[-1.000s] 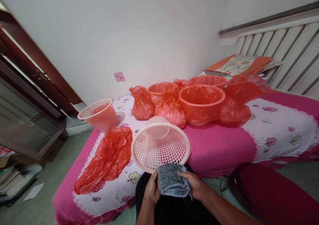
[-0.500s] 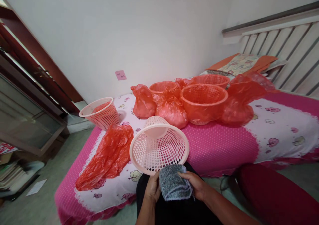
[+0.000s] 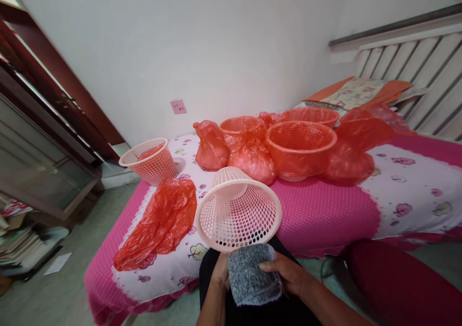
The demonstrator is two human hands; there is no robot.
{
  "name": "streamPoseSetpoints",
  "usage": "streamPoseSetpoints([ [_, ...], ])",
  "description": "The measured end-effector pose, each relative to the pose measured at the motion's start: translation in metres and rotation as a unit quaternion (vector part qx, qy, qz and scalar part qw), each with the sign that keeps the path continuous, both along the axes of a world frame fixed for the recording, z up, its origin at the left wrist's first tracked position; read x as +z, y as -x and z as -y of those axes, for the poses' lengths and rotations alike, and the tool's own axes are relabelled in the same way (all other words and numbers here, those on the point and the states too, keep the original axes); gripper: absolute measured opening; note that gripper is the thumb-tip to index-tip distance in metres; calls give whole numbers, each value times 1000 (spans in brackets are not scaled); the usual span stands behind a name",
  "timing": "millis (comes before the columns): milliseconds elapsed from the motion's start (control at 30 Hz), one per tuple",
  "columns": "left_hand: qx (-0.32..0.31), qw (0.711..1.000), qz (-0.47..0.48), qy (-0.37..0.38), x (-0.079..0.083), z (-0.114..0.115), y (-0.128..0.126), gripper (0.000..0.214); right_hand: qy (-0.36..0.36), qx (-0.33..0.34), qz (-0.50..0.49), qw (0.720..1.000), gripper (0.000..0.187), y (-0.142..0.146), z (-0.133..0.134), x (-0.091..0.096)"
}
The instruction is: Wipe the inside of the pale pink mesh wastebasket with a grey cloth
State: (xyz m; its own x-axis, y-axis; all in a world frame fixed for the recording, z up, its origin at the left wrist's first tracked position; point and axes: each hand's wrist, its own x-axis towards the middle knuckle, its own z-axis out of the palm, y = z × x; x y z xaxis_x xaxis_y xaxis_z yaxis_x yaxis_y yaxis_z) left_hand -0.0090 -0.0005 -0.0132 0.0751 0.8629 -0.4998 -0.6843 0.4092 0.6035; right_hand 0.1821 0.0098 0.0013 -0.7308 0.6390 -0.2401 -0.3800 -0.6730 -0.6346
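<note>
A folded grey cloth (image 3: pixel 253 275) with a pale edge is held between my two hands above my lap. My left hand (image 3: pixel 221 270) grips its left side, with the fingers mostly behind it. On the other side my right hand (image 3: pixel 285 270) pinches it, thumb lying on top. Just beyond the cloth, a pale pink mesh basket (image 3: pixel 238 215) lies tipped on its side on the bed, its wide mouth facing me; I cannot tell whether my left fingertips touch its rim. A crumpled red plastic bag (image 3: pixel 162 222) lies to the left of that basket.
Another pink basket (image 3: pixel 151 165), with red plastic inside, stands at the bed's left end. Along the wall are a red-bagged basket (image 3: pixel 301 155) and several full red bags (image 3: pixel 252 162). A dark red stool (image 3: pixel 400 278) is at my right. The bed (image 3: pixel 325 220) has a pink-and-white cover.
My hands have brought the grey cloth slightly lower and nearer to me, and it looks flatter on top. The whole view has shifted a little, moving the bed and baskets slightly right.
</note>
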Motion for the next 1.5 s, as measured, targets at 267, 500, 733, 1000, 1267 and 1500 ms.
streamPoseSetpoints([
  [267, 33, 998, 4, -45, -11, 0, 8, 51, -235, -214, 178, 931, 39, 44, -56, 56],
  [500, 41, 999, -1, -22, -10, -1, 6, 44, -604, -218, 495, 585, 57, 76, -127, 75],
  [733, 30, 999, 5, -21, -17, -1, 8, 53, -584, -82, 606, 534, 52, 111, -161, 29],
  [1000, 24, 999, 19, -22, -18, -1, 9, 62, -591, 10, 618, 519, 56, 107, -162, -9],
  [1267, 19, 999, 18, -26, -19, -2, 9, 54, -597, 17, 618, 511, 52, 106, -157, -6],
  [1500, 8, 999, 22, -29, -21, -2, 9, 40, -599, 11, 625, 501, 54, 102, -144, -6],
])
